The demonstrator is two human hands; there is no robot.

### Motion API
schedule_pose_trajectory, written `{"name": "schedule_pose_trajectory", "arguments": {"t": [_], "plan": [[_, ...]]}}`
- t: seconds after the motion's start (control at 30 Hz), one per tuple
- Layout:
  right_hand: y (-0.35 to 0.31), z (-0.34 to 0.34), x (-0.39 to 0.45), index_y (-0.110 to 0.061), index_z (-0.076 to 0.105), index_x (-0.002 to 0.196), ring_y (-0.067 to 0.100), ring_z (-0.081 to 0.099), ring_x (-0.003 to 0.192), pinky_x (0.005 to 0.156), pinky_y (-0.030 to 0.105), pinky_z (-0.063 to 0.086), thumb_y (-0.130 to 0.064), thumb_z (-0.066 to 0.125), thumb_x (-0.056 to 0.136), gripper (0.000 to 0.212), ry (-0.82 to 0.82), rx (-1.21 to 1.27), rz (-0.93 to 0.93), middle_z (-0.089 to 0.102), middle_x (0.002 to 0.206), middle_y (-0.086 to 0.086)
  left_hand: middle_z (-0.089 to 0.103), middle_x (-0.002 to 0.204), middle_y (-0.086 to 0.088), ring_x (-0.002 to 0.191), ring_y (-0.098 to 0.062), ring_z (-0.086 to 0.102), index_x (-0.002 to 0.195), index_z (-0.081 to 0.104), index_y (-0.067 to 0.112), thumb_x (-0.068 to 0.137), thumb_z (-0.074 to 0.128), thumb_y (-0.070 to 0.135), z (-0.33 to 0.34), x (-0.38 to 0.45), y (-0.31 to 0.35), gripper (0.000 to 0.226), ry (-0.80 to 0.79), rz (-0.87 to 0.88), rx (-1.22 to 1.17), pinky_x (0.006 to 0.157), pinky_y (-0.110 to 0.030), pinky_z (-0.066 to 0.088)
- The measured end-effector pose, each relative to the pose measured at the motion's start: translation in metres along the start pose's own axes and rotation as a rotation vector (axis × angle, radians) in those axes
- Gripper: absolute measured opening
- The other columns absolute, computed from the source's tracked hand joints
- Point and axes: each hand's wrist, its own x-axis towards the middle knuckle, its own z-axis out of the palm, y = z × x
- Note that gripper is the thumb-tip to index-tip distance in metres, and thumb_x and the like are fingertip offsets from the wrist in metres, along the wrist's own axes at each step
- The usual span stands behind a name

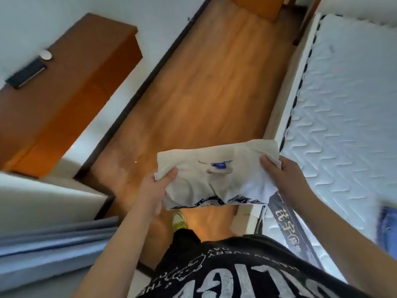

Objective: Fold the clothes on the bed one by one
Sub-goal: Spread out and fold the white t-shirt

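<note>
Cream fabric, a folded shirt (217,177), is held in mid-air at lower centre of the frame, above the wooden floor (204,87). Its long axis runs left to right between both grips: the left hand (158,190) pinches 1 end, the right hand (279,175) the other. The bed (343,104) lies to the right, nearer the right hand.

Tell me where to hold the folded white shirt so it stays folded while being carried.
Keep a grip on both short ends: left hand and right hand each pinch one end of the folded white shirt, thumbs on top. It sags in the middle, so support from both sides.
</note>
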Motion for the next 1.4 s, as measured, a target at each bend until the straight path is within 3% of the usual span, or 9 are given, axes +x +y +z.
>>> {"name": "schedule_pose_trajectory", "arguments": {"t": [0.13, 0.27, 0.37, 0.47, 0.6, 0.77, 0.93, 1.2, 1.4], "plan": [[-0.013, 0.029, -0.001, -0.011, 0.070, 0.079, 0.009, 0.056, 0.057, 0.053, 0.021, 0.042, -0.047, 0.065, 0.089, 0.038, 0.163, 0.024, 0.094, 0.066, 0.065, 0.002, 0.077, 0.096, 0.000, 0.084, -0.015, 0.074, 0.103, 0.070, 0.017, 0.085, 0.073, 0.025, -0.026, 0.046, 0.031, 0.020, -0.160, -0.014, 0.026, 0.058, -0.024, 0.057], [-0.026, 0.046, -0.012, -0.026, 0.073, 0.079, 0.008, 0.064, 0.060, 0.054, 0.021, 0.046, -0.051, 0.065, 0.088, 0.028, 0.264, 0.073, 0.120, 0.072, 0.068, -0.004, 0.076, 0.099, 0.002, 0.088, -0.015, 0.073, 0.105, 0.070, 0.021, 0.076, 0.077, 0.035, -0.030, 0.089, 0.062, 0.033, -0.324, -0.008, 0.125, 0.060, -0.022, 0.057], [-0.027, 0.047, -0.021, -0.013, 0.073, 0.085, 0.024, 0.065, 0.067, 0.064, 0.037, 0.048, -0.057, 0.065, 0.085, 0.044, 0.374, 0.084, 0.145, 0.072, 0.074, 0.005, 0.077, 0.098, -0.002, 0.088, -0.019, 0.074, 0.101, 0.071, 0.018, 0.076, 0.075, 0.033, -0.009, 0.117, 0.082, 0.029, -0.403, 0.001, 0.212, 0.061, -0.025, 0.057], [-0.020, 0.041, -0.033, 0.001, 0.062, 0.080, 0.020, 0.047, 0.062, 0.060, 0.037, 0.034, -0.063, 0.065, 0.081, 0.064, 0.497, 0.166, 0.224, 0.053, 0.066, 0.019, 0.076, 0.100, -0.007, 0.096, -0.027, 0.072, 0.101, 0.074, 0.014, 0.082, 0.077, 0.036, 0.021, 0.137, 0.094, 0.029, -0.530, 0.009, 0.360, 0.075, -0.037, 0.059], [-0.004, 0.035, -0.043, 0.008, 0.054, 0.081, 0.021, 0.042, 0.063, 0.059, 0.038, 0.031, -0.068, 0.062, 0.072, 0.078, 0.650, 0.255, 0.303, 0.044, 0.065, 0.017, 0.074, 0.108, -0.010, 0.108, -0.032, 0.067, 0.107, 0.072, 0.014, 0.061, 0.077, 0.059, 0.071, 0.151, 0.102, 0.065, -0.648, -0.006, 0.530, 0.103, -0.054, 0.046], [0.023, 0.028, -0.039, -0.020, 0.071, 0.079, 0.018, 0.061, 0.069, 0.066, 0.035, 0.047, -0.066, 0.062, 0.070, 0.048, 0.817, 0.344, 0.372, 0.072, 0.077, 0.012, 0.075, 0.105, -0.003, 0.105, -0.024, 0.068, 0.110, 0.069, 0.016, 0.068, 0.078, 0.048, 0.143, 0.168, 0.101, 0.054, -0.799, -0.010, 0.654, 0.101, -0.051, 0.048], [0.052, 0.007, -0.014, -0.014, 0.071, 0.078, 0.023, 0.064, 0.071, 0.068, 0.038, 0.049, -0.061, 0.070, 0.066, 0.048, 0.918, 0.443, 0.437, 0.072, 0.077, 0.013, 0.076, 0.099, -0.002, 0.098, -0.022, 0.071, 0.097, 0.074, 0.022, 0.084, 0.076, 0.031, 0.211, 0.197, 0.096, 0.016, -0.918, 0.008, 0.752, 0.098, -0.051, 0.050], [0.058, -0.036, 0.025, -0.016, 0.068, 0.073, 0.019, 0.059, 0.059, 0.050, 0.027, 0.045, -0.044, 0.070, 0.085, 0.031, 1.000, 0.482, 0.526, 0.065, 0.055, -0.003, 0.076, 0.100, -0.001, 0.099, -0.024, 0.071, 0.100, 0.073, 0.024, 0.066, 0.080, 0.048, 0.296, 0.219, 0.102, 0.042, -0.959, -0.051, 0.862, 0.098, -0.051, 0.051], [0.071, -0.048, 0.013, -0.011, 0.071, 0.083, 0.037, 0.068, 0.082, 0.076, 0.053, 0.055, -0.046, 0.070, 0.085, 0.035, 1.129, 0.610, 0.563, 0.072, 0.082, 0.017, 0.076, 0.101, -0.004, 0.100, -0.025, 0.071, 0.096, 0.075, 0.024, 0.075, 0.079, 0.040, 0.370, 0.218, 0.079, 0.027, -1.104, -0.066, 1.012, 0.099, -0.051, 0.050]]}}
